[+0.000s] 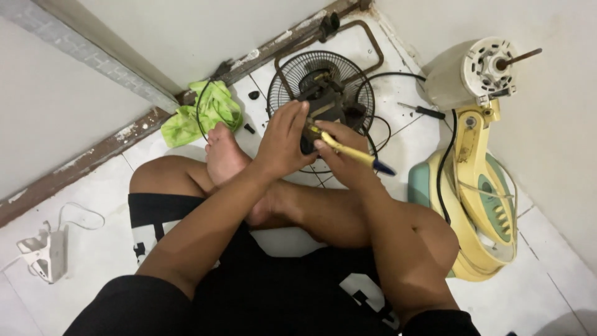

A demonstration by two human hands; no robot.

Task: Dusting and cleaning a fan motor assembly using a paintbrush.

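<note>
The dark fan motor (326,102) sits right in front of both hands, resting against the round black fan grille (323,93) that lies flat on the white tiled floor (547,274). The left hand (283,140) is wrapped over the near side of the motor, fingers curled and clamped on its casing, steadying it. Just to the right of it, the right hand (339,152) is closed around a yellow-handled screwdriver (348,151), its blue end cap poking out past the wrist side and its tip pointing in toward the motor, close beside the left hand's fingertips. The person sits cross-legged, one bare foot (224,155) tucked just left of the left hand. Farther left of that hand, a crumpled green cloth (199,115) lies by the wall. Off to the right of the right hand lies a yellow and green fan stand (479,205) on its side, with a cream motor housing (472,74) and bare shaft at its top end. A small black screwdriver (423,111) rests on the tiles between the grille and that housing. Well behind the left elbow, a white power adapter (43,252) lies with its cable.
</note>
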